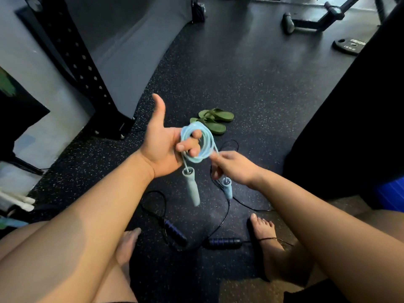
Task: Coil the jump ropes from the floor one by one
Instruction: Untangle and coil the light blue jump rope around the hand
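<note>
Light-blue jump rope (197, 142) coiled around left hand (162, 145) fingers, right hand (232, 166) pinching strand

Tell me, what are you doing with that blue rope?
A person is coiling a light blue rope by hand. The left hand holds the loops wound around its fingers, with one handle hanging below. The right hand pinches the last stretch of rope near the other handle. A black rope with dark handles lies uncoiled on the floor by the bare feet.
</note>
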{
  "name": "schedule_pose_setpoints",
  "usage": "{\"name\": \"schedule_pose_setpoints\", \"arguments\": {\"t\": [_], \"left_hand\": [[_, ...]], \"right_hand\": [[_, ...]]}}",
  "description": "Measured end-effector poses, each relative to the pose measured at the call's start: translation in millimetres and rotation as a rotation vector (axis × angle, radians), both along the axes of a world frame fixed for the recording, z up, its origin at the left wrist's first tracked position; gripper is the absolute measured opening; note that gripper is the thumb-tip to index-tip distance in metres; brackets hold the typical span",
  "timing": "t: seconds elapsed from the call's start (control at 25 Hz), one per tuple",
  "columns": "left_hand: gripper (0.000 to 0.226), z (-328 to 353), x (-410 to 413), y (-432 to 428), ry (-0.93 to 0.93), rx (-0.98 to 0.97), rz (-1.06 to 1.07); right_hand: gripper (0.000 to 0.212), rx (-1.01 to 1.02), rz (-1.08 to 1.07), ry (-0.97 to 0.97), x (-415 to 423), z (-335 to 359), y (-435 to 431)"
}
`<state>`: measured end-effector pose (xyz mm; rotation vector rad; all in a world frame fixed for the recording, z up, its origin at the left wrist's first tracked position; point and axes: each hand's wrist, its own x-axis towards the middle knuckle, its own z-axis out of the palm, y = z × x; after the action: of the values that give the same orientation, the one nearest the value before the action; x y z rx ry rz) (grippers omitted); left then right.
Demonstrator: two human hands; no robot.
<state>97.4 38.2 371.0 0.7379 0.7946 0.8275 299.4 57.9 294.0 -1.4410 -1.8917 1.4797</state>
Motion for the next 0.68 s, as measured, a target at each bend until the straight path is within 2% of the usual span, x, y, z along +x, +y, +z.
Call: {"name": "schedule_pose_setpoints", "arguments": {"t": [0.12,0.28,0.44,0.56,0.68], "left_hand": [[0.108,-0.2,-3.2,5.1,-0.064,0.029,0.216],[0.109,-12.3,-0.1,10.0,0.130,0.082,0.318],[0.107,-18.5,6.2,10.7,0.334,0.077,0.331],[0.109,-22.8,10.2,8.3,0.596,0.068,0.203],[0.107,-26.9,12.9,5.8,0.721,0.038,0.082]], "right_hand": [[0.035,-0.020,0.214,-0.211,-1.0,-4.9,-6.9],[0.030,0.029,0.281,-0.176,-7.3,11.2,-13.4],[0.012,0.131,0.339,-0.091,-10.9,21.9,-18.7],[0.013,0.337,0.373,-0.143,-10.7,31.5,-21.4],[0.018,0.694,0.418,-0.223,-7.2,34.5,-19.0]]}}
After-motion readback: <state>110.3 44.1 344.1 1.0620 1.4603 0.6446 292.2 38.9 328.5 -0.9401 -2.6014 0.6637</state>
